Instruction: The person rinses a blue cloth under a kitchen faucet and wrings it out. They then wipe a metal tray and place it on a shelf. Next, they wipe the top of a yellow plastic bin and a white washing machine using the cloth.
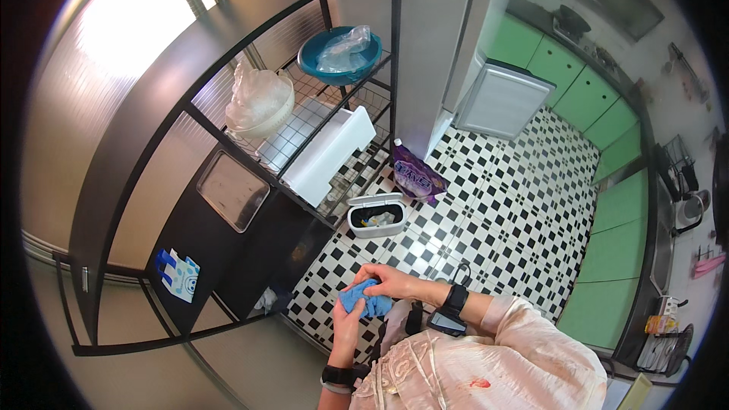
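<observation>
A crumpled blue cloth [367, 298] is held between both hands in front of the body. My left hand [346, 319] grips its left and lower side, the thumb lying on top of it. From the right, my right hand [387, 281] reaches over the cloth's upper side, its thumb and fingers pinching it. Part of the cloth is hidden under the fingers. Both wrists carry black bands. Beyond the hands, a small white bin [377, 229] stands on the tiled floor with its lid up and some waste inside.
A black metal rack holds a teal basin [342, 77], a white basket [267, 122] with plastic bags, a metal tray [233, 191] and a patterned bag [181, 276]. A purple pouch [418, 176] stands beside the bin. An appliance door [504, 99] is ajar. Green cabinets [615, 256] line the right.
</observation>
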`<control>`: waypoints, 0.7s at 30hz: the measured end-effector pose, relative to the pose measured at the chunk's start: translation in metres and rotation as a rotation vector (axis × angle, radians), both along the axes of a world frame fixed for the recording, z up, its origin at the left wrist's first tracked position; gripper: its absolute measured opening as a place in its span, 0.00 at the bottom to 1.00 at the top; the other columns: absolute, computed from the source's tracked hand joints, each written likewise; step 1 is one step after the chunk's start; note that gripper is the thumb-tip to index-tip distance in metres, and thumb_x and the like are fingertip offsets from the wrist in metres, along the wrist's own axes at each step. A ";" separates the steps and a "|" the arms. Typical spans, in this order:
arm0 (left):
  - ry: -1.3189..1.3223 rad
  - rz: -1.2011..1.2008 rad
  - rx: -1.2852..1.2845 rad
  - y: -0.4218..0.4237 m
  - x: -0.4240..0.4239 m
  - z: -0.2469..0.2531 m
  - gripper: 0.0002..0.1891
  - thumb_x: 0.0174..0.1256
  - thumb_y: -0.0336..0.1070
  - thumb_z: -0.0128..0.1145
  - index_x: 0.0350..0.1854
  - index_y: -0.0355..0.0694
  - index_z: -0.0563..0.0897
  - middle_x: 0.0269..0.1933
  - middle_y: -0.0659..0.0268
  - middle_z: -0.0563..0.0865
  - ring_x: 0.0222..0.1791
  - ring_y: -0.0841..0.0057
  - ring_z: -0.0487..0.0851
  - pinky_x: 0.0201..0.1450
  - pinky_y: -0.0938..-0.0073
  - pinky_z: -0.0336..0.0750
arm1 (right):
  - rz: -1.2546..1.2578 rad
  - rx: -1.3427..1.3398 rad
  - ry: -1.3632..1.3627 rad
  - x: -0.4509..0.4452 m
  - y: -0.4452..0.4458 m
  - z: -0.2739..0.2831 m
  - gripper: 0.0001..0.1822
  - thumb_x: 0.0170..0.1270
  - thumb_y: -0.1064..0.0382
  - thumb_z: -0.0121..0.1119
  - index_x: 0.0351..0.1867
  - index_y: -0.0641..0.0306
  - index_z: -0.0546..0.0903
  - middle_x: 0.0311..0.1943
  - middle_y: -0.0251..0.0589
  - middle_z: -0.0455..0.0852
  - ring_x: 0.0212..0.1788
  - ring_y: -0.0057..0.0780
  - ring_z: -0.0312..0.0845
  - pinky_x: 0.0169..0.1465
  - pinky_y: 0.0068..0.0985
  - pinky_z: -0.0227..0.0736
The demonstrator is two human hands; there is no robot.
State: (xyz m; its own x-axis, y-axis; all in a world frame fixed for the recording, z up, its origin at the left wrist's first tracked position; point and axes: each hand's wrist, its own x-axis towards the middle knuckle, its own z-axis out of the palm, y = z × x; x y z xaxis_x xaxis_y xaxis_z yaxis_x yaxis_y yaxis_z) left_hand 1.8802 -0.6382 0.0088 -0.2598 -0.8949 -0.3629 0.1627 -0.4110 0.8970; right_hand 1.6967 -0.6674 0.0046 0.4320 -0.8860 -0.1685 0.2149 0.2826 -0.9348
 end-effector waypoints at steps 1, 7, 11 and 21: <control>0.004 0.009 0.002 0.003 -0.005 0.004 0.18 0.65 0.27 0.56 0.56 0.31 0.73 0.48 0.65 0.81 0.45 0.81 0.79 0.49 0.78 0.73 | -0.006 -0.023 0.014 -0.004 0.005 -0.005 0.16 0.56 0.68 0.61 0.46 0.64 0.75 0.36 0.33 0.80 0.39 0.19 0.74 0.46 0.21 0.70; 0.029 0.066 0.104 0.032 -0.038 -0.005 0.12 0.66 0.29 0.57 0.49 0.33 0.76 0.44 0.65 0.82 0.42 0.80 0.80 0.46 0.78 0.74 | 0.015 -0.025 0.138 -0.046 0.045 0.016 0.17 0.60 0.63 0.62 0.50 0.64 0.74 0.36 0.30 0.79 0.37 0.15 0.72 0.35 0.17 0.71; 0.088 0.034 0.156 0.058 -0.105 -0.004 0.12 0.69 0.32 0.54 0.50 0.33 0.75 0.44 0.64 0.82 0.41 0.79 0.80 0.45 0.77 0.75 | -0.139 0.009 0.001 -0.101 0.086 -0.010 0.14 0.60 0.69 0.63 0.47 0.64 0.76 0.34 0.30 0.82 0.37 0.14 0.74 0.41 0.17 0.72; 0.166 -0.553 0.058 0.120 -0.296 0.023 0.20 0.69 0.40 0.57 0.56 0.32 0.72 0.49 0.60 0.81 0.48 0.74 0.80 0.51 0.72 0.74 | -0.835 -0.238 0.148 -0.284 0.208 0.023 0.12 0.55 0.71 0.60 0.41 0.64 0.76 0.38 0.33 0.78 0.41 0.20 0.72 0.48 0.21 0.69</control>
State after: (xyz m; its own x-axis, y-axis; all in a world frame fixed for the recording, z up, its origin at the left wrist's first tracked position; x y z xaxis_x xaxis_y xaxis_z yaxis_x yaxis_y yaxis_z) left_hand 1.5839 -0.5185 0.0321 -0.7404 -0.5901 -0.3219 0.0463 -0.5225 0.8514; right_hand 1.4131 -0.4590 0.0273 -0.3841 -0.9215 0.0577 0.1361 -0.1184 -0.9836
